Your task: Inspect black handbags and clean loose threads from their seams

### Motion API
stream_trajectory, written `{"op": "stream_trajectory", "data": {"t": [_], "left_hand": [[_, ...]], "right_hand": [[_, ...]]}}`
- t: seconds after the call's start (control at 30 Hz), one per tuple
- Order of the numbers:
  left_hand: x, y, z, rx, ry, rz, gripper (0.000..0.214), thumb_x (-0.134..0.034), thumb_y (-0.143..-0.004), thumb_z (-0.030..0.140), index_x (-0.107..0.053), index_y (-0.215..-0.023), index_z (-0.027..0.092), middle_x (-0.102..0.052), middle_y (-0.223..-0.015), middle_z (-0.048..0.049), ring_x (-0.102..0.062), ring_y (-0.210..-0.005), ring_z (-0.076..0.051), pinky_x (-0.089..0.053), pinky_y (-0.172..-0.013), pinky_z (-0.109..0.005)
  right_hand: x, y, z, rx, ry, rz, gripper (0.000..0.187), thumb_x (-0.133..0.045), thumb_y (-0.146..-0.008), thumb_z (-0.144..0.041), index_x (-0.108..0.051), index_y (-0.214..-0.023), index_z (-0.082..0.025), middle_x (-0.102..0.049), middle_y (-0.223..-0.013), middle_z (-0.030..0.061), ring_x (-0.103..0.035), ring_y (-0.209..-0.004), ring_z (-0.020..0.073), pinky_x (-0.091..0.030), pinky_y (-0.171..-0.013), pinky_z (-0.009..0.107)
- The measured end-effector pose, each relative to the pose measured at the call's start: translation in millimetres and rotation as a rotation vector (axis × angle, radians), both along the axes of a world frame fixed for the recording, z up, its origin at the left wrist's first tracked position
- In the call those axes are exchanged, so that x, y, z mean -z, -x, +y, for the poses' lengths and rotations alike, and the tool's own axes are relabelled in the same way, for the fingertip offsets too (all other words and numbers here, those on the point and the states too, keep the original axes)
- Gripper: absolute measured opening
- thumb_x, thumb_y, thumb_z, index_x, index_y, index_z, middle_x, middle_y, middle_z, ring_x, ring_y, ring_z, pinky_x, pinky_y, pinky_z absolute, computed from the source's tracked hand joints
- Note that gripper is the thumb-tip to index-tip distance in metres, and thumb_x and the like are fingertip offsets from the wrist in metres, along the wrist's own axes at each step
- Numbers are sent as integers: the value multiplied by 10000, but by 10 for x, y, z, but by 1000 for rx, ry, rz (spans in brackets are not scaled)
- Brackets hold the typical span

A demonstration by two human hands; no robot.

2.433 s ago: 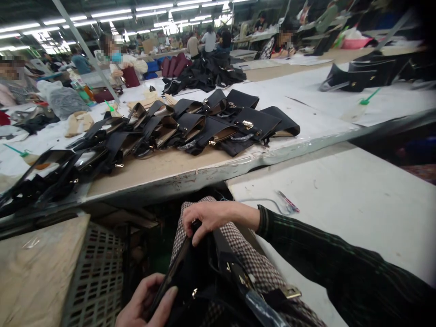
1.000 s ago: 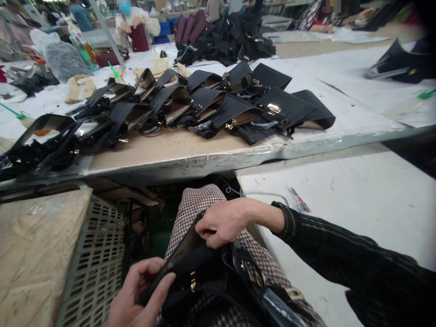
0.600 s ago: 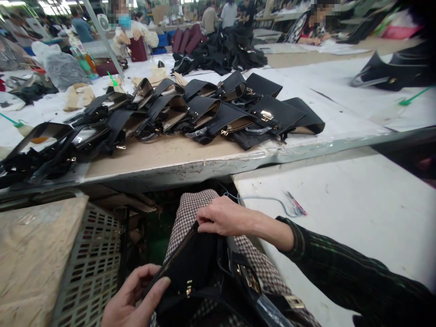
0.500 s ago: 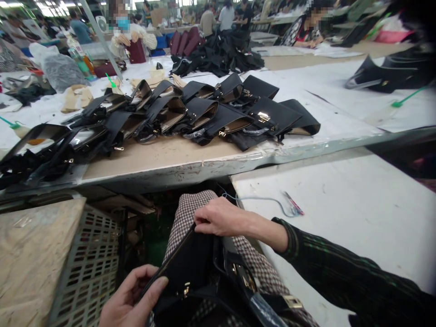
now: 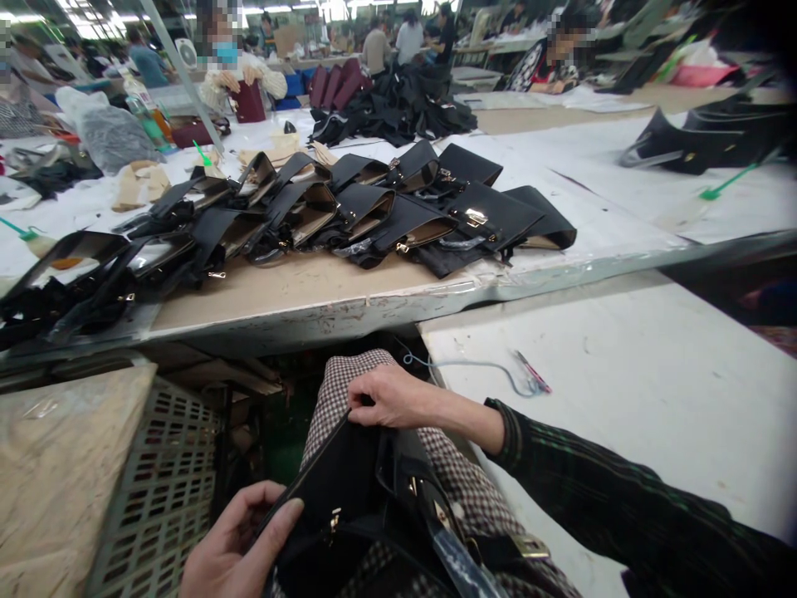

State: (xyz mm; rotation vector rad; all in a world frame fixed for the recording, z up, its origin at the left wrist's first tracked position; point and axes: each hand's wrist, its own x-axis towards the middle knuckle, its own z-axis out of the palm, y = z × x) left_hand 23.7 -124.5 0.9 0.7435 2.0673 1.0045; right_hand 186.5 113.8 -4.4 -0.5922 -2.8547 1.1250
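Head camera: a black bag (image 5: 354, 473) lies on the person's lap, over checked cloth (image 5: 349, 374). Its edge is held at the near end by the left hand (image 5: 240, 540), thumb on top, and pinched at the far end in the narrow grip of the right hand (image 5: 389, 399). A small gold clasp (image 5: 334, 521) shows between them. Beyond, more black bags (image 5: 364, 206) lie close together on the table (image 5: 292, 286). To the right, a slim pink tool (image 5: 533, 372) rests beside a thin blue cord (image 5: 473, 363); a slotted crate (image 5: 158, 482) stands left.
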Motion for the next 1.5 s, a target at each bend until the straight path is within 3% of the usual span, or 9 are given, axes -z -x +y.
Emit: {"op": "stream_trajectory", "data": {"t": [0.13,0.23,0.33,0.5,0.7,1.03,1.17,1.33,1.5], "left_hand": [[80,92,-59,127,-82,349,323,-669,-814,490,-745,-1022,256,-773,-992,13,-728,-917,-203,-563,-842,-216],[171,241,-121,398,-210,677,262,-574,-916,394,-730,-1107,307,-754,-1116,26,-704,-1028,-190,-521,-946,-223],[192,350,-118,619,-268,872,288,-489,-970,385,-713,-1139,323,-737,-1160,22,-700,-1034,-182,-525,-931,-226],[80,275,83,566,-41,762,363,-598,-880,521,-686,-1105,250,-727,-1014,-31,-713,-918,-200,-554,-737,-231],[72,201,229,512,-54,529,266,-586,-904,452,-709,-954,221,-710,-909,-27,-672,-879,-191,-504,-776,-232],[35,70,304,145,107,1,349,-646,-795,524,-726,-745,187,-656,-736,13,-588,-692,-165,-431,-580,-204],[51,144,331,260,142,75,392,-603,-822,567,-740,-768,204,-689,-729,17,-613,-728,-179,-446,-634,-212],[62,216,395,402,104,192,355,-587,-847,536,-737,-1009,258,-757,-975,19,-674,-924,-214,-473,-812,-222],[-37,211,473,532,189,291,412,-448,-926,530,-676,-788,215,-651,-702,25,-614,-697,-168,-429,-616,-206]], "right_hand": [[18,10,-38,32,-25,6,134,-590,-826,-275,-613,-735,-179,-617,-685,-5,-524,-651,119,-317,-633,237],[17,23,-62,55,-22,-21,119,-587,-822,-263,-614,-747,-175,-627,-709,7,-521,-666,124,-314,-640,239],[4,36,-72,68,-16,-42,106,-589,-815,-246,-607,-744,-169,-621,-713,9,-511,-662,122,-311,-638,237],[18,30,-68,77,-23,-28,105,-584,-816,-241,-593,-741,-168,-605,-701,2,-498,-646,117,-307,-628,235],[40,-1,-49,103,0,-38,129,-587,-816,-270,-593,-730,-174,-613,-694,4,-517,-651,123,-315,-627,234],[1,-21,-58,97,0,-35,114,-582,-808,-265,-611,-743,-176,-658,-729,15,-558,-693,135,-330,-651,238],[63,-26,-77,102,-37,-11,108,-589,-804,-275,-626,-761,-183,-673,-736,13,-561,-698,140,-321,-645,243],[120,-16,-85,117,-55,-16,135,-597,-805,-320,-640,-769,-197,-684,-736,2,-566,-691,145,-299,-626,251],[47,19,-122,141,-68,-56,129,-597,-794,-313,-643,-761,-198,-694,-752,14,-581,-704,163,-283,-609,261]]}}
